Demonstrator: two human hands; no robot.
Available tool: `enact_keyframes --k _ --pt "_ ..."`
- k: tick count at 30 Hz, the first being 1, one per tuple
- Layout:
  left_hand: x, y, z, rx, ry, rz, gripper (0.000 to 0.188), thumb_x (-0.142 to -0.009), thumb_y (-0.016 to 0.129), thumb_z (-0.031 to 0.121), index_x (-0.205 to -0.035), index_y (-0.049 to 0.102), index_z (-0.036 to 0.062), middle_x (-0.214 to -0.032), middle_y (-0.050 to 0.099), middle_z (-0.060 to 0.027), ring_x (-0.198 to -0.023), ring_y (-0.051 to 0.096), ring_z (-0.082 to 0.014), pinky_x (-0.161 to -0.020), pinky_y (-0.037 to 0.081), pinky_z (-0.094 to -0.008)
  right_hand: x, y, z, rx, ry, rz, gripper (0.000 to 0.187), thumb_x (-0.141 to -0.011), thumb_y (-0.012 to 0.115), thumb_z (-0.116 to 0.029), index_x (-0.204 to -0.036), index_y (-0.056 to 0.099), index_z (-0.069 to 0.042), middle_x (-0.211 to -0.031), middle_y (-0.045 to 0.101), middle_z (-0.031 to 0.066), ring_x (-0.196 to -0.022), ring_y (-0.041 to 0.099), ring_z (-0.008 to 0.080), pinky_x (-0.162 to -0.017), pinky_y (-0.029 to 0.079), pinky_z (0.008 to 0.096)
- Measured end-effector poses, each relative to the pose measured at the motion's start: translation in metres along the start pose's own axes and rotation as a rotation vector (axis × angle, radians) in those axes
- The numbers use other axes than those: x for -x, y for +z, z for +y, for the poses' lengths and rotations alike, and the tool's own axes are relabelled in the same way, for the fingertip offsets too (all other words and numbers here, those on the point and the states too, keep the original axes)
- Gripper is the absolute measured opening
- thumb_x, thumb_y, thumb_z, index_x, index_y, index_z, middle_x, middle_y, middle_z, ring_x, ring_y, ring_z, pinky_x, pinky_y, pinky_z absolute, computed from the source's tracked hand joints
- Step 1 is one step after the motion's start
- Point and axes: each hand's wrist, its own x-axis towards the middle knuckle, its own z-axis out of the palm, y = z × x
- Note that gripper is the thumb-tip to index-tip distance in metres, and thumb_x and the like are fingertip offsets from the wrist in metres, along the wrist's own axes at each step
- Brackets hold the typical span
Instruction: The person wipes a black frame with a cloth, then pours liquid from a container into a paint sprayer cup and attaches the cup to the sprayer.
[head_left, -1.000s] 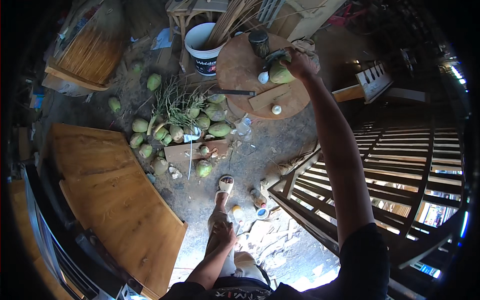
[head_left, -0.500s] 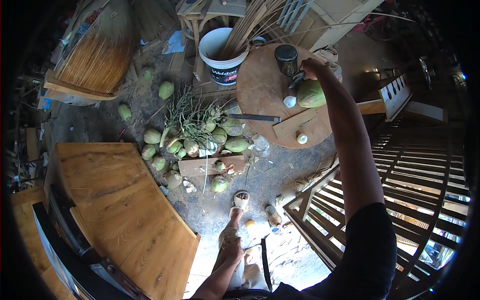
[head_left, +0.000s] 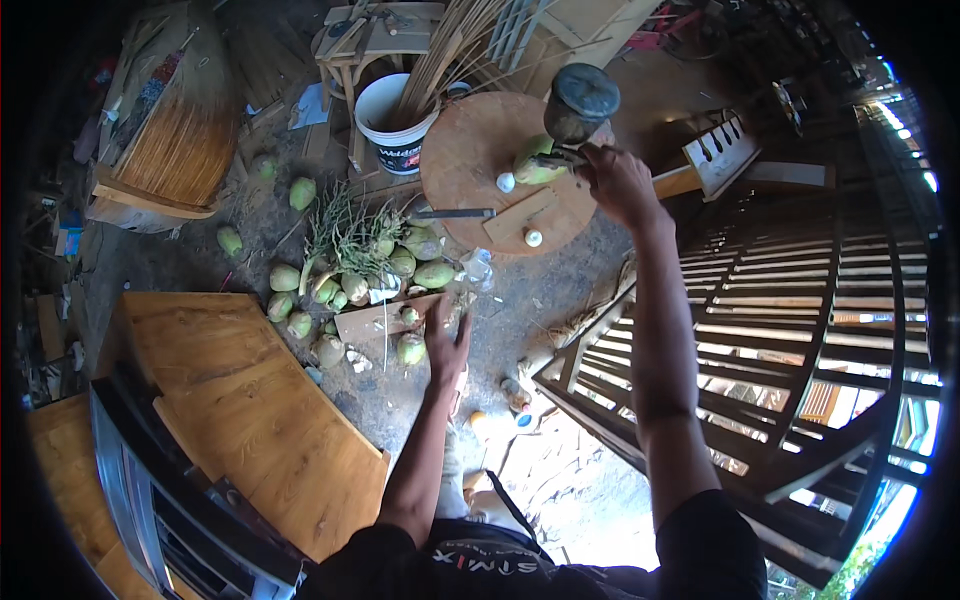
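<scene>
My right hand (head_left: 622,186) is closed round the handle of a dark, lidded mug (head_left: 582,108), holding it up over the far right of the round wooden table (head_left: 455,150). Just behind the mug and hand, a green coconut (head_left: 537,165) lies on the table beside a small white round thing (head_left: 505,183). My left hand (head_left: 447,338) is raised at the middle of the view, holding nothing, with fingers apart. Below it are a wooden board (head_left: 370,322) and a whitish-green coconut (head_left: 411,348) on the floor.
A flat dark bar (head_left: 455,213), a small plank (head_left: 520,215) and a white cap-like piece (head_left: 533,238) lie on the table. Several green coconuts (head_left: 435,274) and stalks (head_left: 345,235) cover the floor. A white bucket (head_left: 385,115) holds sticks. Wooden furniture (head_left: 235,400) and slatted wood (head_left: 760,350) flank me.
My right hand has lifted the mug off the table. My left hand has come up from my knee to mid-view and opened. The view has shifted, moving the table leftward.
</scene>
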Motion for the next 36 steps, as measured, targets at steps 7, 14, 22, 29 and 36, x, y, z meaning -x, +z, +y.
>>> enact_keyframes --k 7,14,22,29,36 --pt "-0.035 -0.050 0.230 0.353 0.385 -0.511 0.109 -0.070 0.096 0.037 -0.153 0.038 0.0000 -0.150 0.050 -0.0226 -0.140 0.050 -0.0325 -0.117 0.041 -0.0435 0.260 -0.029 -0.103 -0.249 0.073 0.011 0.019 -0.095 0.069 -0.021 -0.108 0.067 -0.007 -0.104 0.071 0.0158 -0.083 0.071 0.0397 -0.071 0.055 0.0514" --pt "0.139 -0.082 0.288 0.331 0.497 -0.647 0.081 -0.063 0.097 0.026 -0.129 0.059 -0.0006 -0.117 0.071 -0.0169 -0.105 0.072 -0.0291 -0.093 0.057 -0.0394 0.493 -0.100 -0.138 -0.534 0.183 0.037 0.057 -0.091 0.076 -0.037 -0.134 0.062 -0.002 -0.115 0.070 0.0219 -0.103 0.071 0.0396 -0.086 0.057 0.0485" --pt "0.358 -0.076 0.300 0.271 0.651 -1.074 0.085 -0.068 0.094 0.034 -0.133 0.056 -0.0044 -0.121 0.069 -0.0171 -0.109 0.070 -0.0270 -0.093 0.055 -0.0412 0.705 -0.121 -0.174 -0.261 0.475 0.483 0.085 -0.088 0.062 -0.071 -0.145 0.053 -0.008 -0.116 0.054 0.0185 -0.108 0.057 0.0357 -0.086 0.051 0.0468" --pt "0.469 -0.038 0.267 0.276 0.758 -1.560 0.086 -0.064 0.096 0.032 -0.131 0.056 -0.0048 -0.118 0.068 -0.0168 -0.106 0.069 -0.0269 -0.091 0.055 -0.0408 0.849 -0.086 -0.202 -0.065 0.777 0.705 0.073 -0.084 0.065 -0.070 -0.111 0.062 -0.002 -0.098 0.053 0.0162 -0.090 0.056 0.0324 -0.076 0.047 0.0452" --pt "0.575 -0.025 0.296 0.352 0.691 -2.004 0.063 -0.067 0.095 0.017 -0.120 0.065 -0.0005 -0.106 0.073 -0.0102 -0.094 0.072 -0.0225 -0.086 0.058 -0.0372 0.987 -0.081 -0.256 -0.406 1.231 1.162 0.065 -0.093 0.062 -0.054 -0.129 0.059 0.000 -0.110 0.062 0.0198 -0.101 0.063 0.0332 -0.089 0.050 0.0434"
